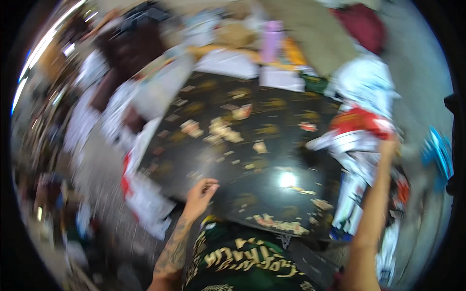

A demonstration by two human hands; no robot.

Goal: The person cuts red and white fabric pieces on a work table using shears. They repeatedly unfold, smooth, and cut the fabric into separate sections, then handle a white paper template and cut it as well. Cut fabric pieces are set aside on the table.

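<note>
A dark, glossy surface (228, 179) patterned with gold marks is seen in front of the wearer, and much of the view is blurred by motion. At the right edge of the surface, a red and white cloth (352, 123) is draped over the side, and its red part is met by the right hand (388, 139). Whether that hand is pinching the cloth or only pressed against it cannot be told through the blur. Over the near left part of the surface, the left hand (202, 190) is held with its fingers loosely curled and a gap left between thumb and fingertips.

One container can be made out: a purple bottle (272, 41), placed upright beyond the far edge of the surface; its contents are hidden by its wall. A yellow-orange item (293, 51) is seen just beside it. White sheets (228, 64) are laid along the far edge of the surface. Pale scraps (224, 130) are scattered across its middle, and more are gathered along its near edge. White fabric (364, 80) is heaped at its far right corner, and a maroon bundle (363, 26) is seen beyond that corner.
</note>
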